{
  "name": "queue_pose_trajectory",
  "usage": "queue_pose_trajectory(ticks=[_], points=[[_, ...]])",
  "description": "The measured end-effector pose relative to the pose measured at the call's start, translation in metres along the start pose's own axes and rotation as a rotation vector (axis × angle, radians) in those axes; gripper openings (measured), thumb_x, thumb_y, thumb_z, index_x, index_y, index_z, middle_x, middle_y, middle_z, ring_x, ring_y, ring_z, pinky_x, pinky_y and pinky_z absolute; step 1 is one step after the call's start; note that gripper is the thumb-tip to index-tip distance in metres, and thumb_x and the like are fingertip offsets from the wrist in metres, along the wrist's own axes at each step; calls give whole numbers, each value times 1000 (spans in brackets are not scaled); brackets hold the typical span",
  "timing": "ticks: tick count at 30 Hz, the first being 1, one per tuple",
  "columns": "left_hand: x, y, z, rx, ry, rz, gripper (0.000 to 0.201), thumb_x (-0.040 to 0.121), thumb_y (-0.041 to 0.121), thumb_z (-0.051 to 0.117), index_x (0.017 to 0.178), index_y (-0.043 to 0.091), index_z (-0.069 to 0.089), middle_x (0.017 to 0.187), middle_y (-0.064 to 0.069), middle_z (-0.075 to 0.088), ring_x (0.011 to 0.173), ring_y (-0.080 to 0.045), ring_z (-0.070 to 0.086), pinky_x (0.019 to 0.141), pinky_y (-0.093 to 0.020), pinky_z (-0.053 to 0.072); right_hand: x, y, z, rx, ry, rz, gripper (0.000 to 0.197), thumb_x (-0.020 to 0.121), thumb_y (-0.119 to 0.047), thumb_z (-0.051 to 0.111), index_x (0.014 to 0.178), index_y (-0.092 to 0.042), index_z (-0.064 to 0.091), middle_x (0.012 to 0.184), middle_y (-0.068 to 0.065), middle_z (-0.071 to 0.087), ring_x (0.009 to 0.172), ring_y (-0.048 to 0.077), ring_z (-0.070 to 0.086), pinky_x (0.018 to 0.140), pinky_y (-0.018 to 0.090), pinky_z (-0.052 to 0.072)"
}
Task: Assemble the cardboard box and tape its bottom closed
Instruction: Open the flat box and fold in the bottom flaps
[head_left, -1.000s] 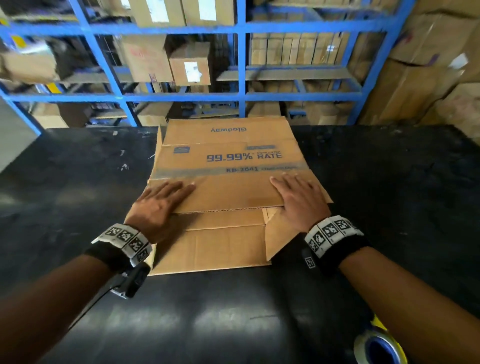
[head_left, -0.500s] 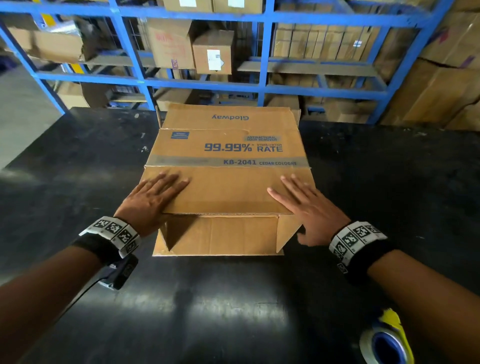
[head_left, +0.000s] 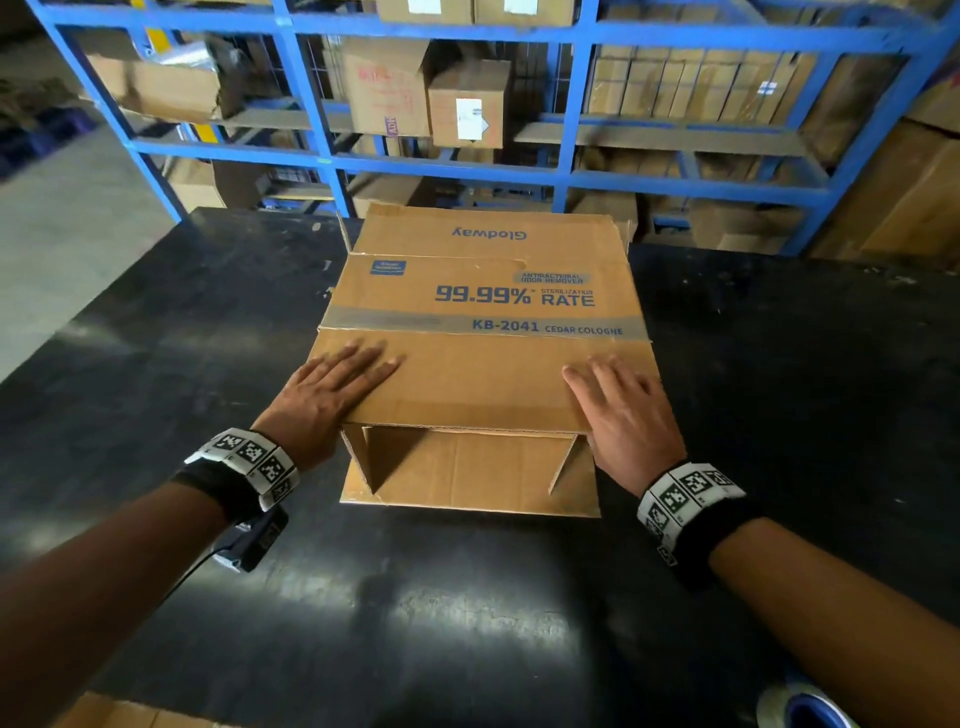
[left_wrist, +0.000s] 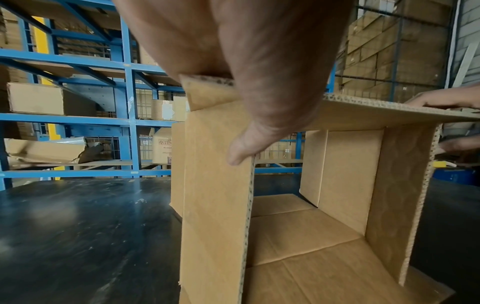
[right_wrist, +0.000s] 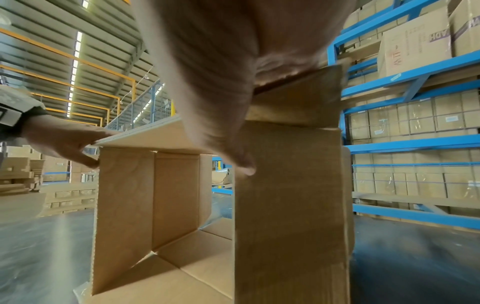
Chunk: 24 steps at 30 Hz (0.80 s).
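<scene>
A brown cardboard box (head_left: 483, 312) printed "99.99% RATE" lies on its side on the black table (head_left: 156, 364), squared up, its open end facing me. My left hand (head_left: 332, 395) rests flat on the top panel's near left corner. In the left wrist view its thumb (left_wrist: 241, 152) presses the edge of the left side flap (left_wrist: 215, 205). My right hand (head_left: 623, 415) lies flat on the near right corner, with its thumb (right_wrist: 244, 164) down against the right flap (right_wrist: 285, 205). Both ends of the box stand open, and the bottom flap lies on the table.
A tape roll (head_left: 802, 709) with a blue core sits at the near right edge of the table. Blue shelving (head_left: 571, 176) stacked with cartons stands right behind the table. Another piece of cardboard (head_left: 119, 714) shows at the near left edge.
The box has gone from nearly flat to a squared-up tube, its top panel rising. Both hands rose with it, and the right hand shifted out to the right corner.
</scene>
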<state>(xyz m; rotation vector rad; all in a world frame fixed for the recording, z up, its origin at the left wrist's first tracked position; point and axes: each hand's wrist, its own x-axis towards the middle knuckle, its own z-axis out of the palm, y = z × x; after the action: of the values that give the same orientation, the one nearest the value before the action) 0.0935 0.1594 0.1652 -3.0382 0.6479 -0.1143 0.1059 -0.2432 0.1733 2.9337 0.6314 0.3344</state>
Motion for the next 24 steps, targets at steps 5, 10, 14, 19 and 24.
queue_pose_trajectory(ticks=[5,10,14,19,24], points=[[8,8,0,-30,45,-175,96,93,17,59,160,49,-1,170,6,24,157,-22,21,126,-47,21,13,-19,2,20,-3,94,66,79,-19,70,140,-17,44,128,11,52,118,33,50,92,50,44],[2,20,7,-57,140,-260,80,94,20,53,162,39,14,168,3,30,157,-22,22,128,-44,16,14,-27,11,62,48,137,69,75,-16,72,139,-18,48,129,11,54,122,34,50,97,49,41],[1,17,8,-62,103,-224,92,90,30,63,162,40,6,170,3,23,159,-22,16,129,-47,14,11,-25,9,75,28,142,82,68,-26,83,140,-20,45,132,10,51,126,32,47,101,49,40],[-4,28,6,-15,26,-173,107,81,59,63,160,46,-8,174,-1,7,160,-27,2,127,-56,12,2,-25,7,119,21,142,93,66,-40,84,144,-20,39,141,11,46,135,34,41,111,53,35],[-3,32,6,-31,36,-206,106,85,60,62,158,48,-13,174,2,1,160,-23,-1,127,-56,12,-2,-28,11,151,21,162,95,69,-41,81,148,-19,34,151,13,40,144,37,33,117,55,29]])
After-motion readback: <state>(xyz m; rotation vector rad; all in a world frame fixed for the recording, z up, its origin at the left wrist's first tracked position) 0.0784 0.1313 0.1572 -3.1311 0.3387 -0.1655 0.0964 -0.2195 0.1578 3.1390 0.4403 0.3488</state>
